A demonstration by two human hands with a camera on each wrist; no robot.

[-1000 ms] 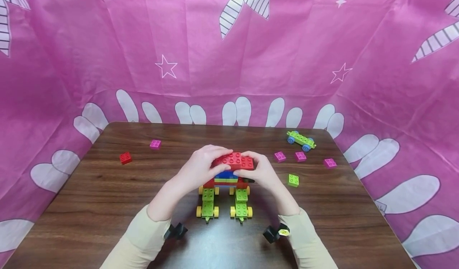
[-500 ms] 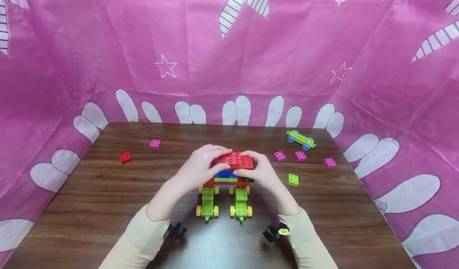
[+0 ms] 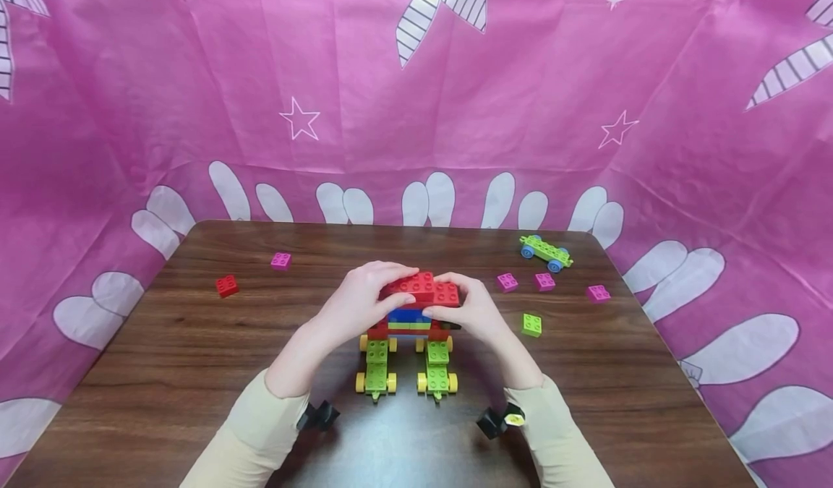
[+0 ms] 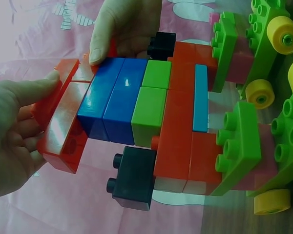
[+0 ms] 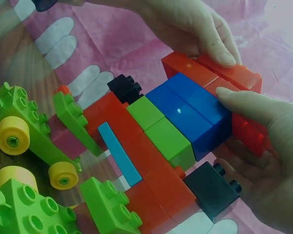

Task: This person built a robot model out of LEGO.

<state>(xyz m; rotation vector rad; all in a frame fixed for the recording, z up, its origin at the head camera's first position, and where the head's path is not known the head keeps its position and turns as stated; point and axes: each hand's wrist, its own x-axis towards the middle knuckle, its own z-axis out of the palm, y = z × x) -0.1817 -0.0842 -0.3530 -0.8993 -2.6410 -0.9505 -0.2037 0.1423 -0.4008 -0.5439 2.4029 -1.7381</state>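
A brick figure of stacked toy building bricks stands on two lime wheeled bases [image 3: 437, 378] with yellow wheels. Its body has blue bricks [image 4: 115, 100], lime bricks [image 5: 168, 139] and red bricks below, with black bricks [image 4: 134, 178] jutting out at the sides. My left hand [image 3: 354, 304] grips a red brick [image 3: 416, 285] at the very top, thumb in front and fingers over it. This brick sits slightly higher than the red brick [image 3: 446, 294] on its right. My right hand [image 3: 475, 311] holds that lower red brick, its thumb near the blue ones. Fingers partly hide both red bricks.
Pink bricks [image 3: 544, 281] and a lime brick [image 3: 531, 324] lie to the right on the brown table [image 3: 163, 372]. Farther back stands a lime wheeled base [image 3: 547, 253] with blue wheels. A red brick [image 3: 227, 285] and a pink brick [image 3: 281, 260] lie at the left.
The top red brick in my left hand has risen a little above the neighbouring red brick. My right hand and the figure's base have barely moved.
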